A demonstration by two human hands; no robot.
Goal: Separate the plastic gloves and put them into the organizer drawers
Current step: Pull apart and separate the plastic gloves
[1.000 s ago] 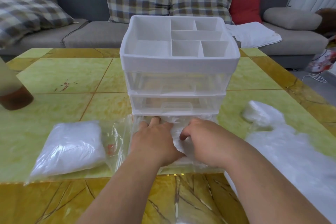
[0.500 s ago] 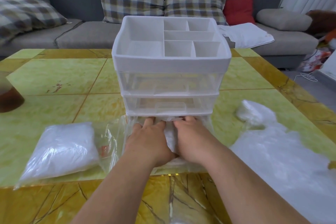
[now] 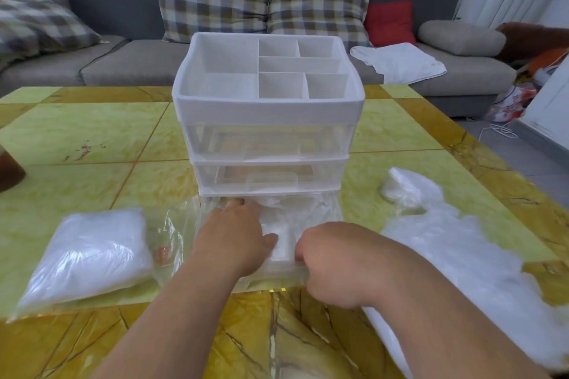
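Note:
The white organizer (image 3: pixel 268 111) stands mid-table with two clear drawers pushed in. Its bottom drawer (image 3: pixel 331 209) is pulled out toward me and holds crumpled clear plastic gloves (image 3: pixel 286 209). My left hand (image 3: pixel 234 237) lies flat on those gloves, fingers stretched toward the back of the drawer. My right hand (image 3: pixel 332 264) is curled at the drawer's front edge and seems to grip it; its fingertips are hidden.
A sealed bag of white gloves (image 3: pixel 89 252) lies to the left on the yellow-green table (image 3: pixel 92 138). On the right spreads a loose heap of plastic (image 3: pixel 462 255), with a small white bundle (image 3: pixel 403 184) behind it. A brown bottle (image 3: pixel 9 169) sits at the left edge.
My right hand has drawn back from among the gloves to the drawer's front edge and curled there. My left hand stays pressed on the gloves.

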